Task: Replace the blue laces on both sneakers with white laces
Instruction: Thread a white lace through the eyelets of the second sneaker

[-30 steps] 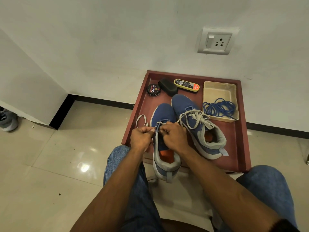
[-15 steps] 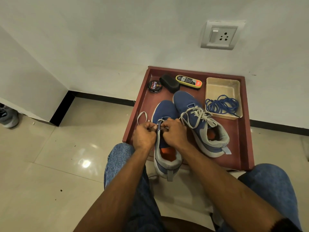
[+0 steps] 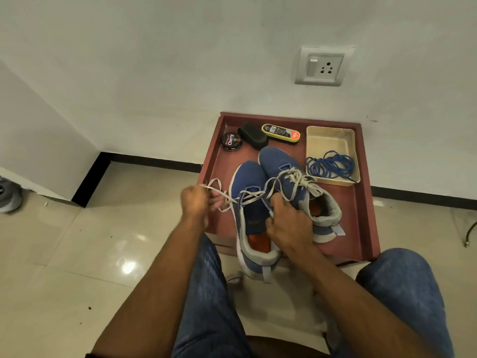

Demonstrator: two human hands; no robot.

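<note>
Your left hand (image 3: 195,200) pinches the white lace (image 3: 224,196) out to the left of the near sneaker (image 3: 251,218), while your right hand (image 3: 286,223) grips that shoe's right side. It sits on the red tray (image 3: 361,218), heel overhanging the near edge, beside the second sneaker (image 3: 289,174), laced in white. The blue laces (image 3: 330,165) lie coiled in the beige box (image 3: 330,138).

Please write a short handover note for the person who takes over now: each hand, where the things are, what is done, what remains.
Left hand pinches the white lace, pulled out to the left.
Right hand grips the near sneaker at its tongue.
Far sneaker on the red tray is fully laced in white.
Blue laces lie in the beige tray.
Left: thread the near sneaker's upper eyelets; only the lowest rows are laced.
</note>
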